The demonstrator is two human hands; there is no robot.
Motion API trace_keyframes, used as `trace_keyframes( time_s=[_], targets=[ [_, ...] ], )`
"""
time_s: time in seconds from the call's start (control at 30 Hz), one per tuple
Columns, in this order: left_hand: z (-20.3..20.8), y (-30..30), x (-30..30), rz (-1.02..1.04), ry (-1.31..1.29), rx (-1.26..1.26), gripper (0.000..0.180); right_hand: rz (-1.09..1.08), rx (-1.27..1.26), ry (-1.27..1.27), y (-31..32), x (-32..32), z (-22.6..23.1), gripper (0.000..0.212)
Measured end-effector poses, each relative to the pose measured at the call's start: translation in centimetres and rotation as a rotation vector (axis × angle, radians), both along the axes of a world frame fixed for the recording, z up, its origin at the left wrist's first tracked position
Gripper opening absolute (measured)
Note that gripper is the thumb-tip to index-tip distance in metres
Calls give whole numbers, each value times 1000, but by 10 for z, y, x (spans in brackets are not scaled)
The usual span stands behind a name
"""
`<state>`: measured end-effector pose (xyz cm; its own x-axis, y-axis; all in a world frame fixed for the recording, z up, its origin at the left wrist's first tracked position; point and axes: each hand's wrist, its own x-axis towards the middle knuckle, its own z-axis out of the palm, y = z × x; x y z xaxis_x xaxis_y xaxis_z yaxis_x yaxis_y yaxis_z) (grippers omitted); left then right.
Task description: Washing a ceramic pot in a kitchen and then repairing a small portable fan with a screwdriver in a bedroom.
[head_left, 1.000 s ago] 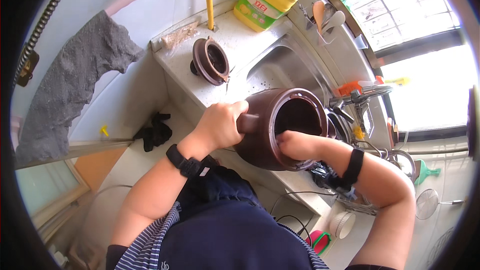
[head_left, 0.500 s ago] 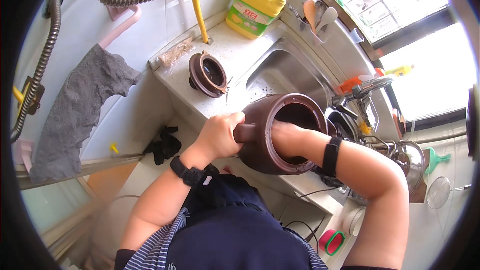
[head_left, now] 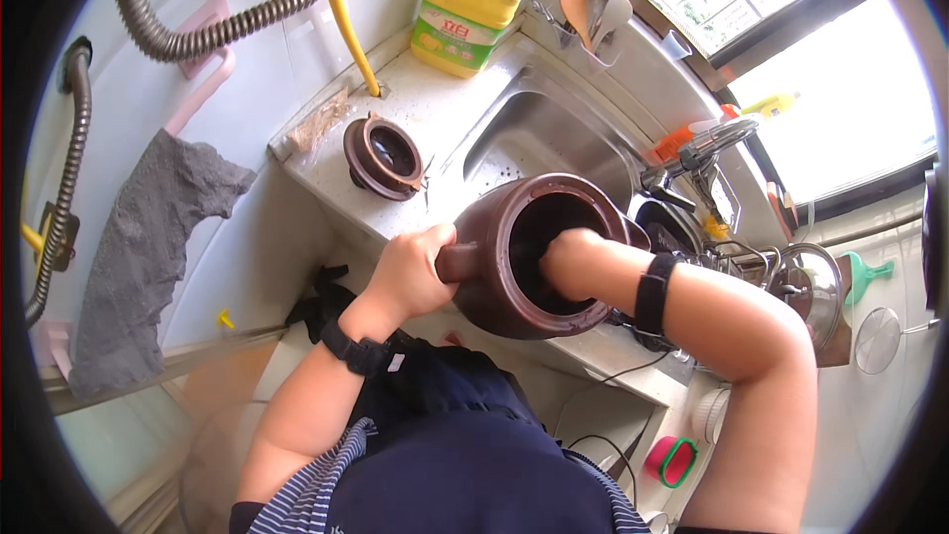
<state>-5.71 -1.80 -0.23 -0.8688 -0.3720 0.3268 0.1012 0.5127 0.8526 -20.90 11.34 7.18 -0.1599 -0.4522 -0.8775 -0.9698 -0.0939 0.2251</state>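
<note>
Indoors, a person's left hand (head_left: 408, 272) clasps the handle (head_left: 459, 262) of a brown pot (head_left: 482, 297) tilted before the counter (head_left: 425, 94); the right hand (head_left: 571, 265) is inside, its grip hidden. Likely heavy, stiff, breakable and slick when wet, the pot suits holding by handle and rim (head_left: 503, 267). Beyond sits a brown lid (head_left: 364, 170).

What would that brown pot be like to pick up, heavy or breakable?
The pot is probably heavy for its size, given its thick rim, and its ceramic look suggests it could crack if knocked. Its glossy wall may feel slippery, but the handle should help.
</note>
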Motion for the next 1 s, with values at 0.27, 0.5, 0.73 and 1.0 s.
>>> trace_keyframes(
  time_s=[0.27, 0.5, 0.73, 1.0],
  targets=[
    [0, -2, 3, 9, -107, 33, 27, -1504, -620, -57, 0, 3, -2, 25],
    [0, -4, 4, 38, -12, -9, 24, -641, -801, -20, 17, 29, 18, 31],
    [-13, -6, 7, 29, -38, -18, 26, -1800, -570, -70, -28, 12, -14, 32],
    [-13, -5, 5, 17, -27, -5, 23, -871, -309, -450, -19, -10, -69, 30]
  ],
)
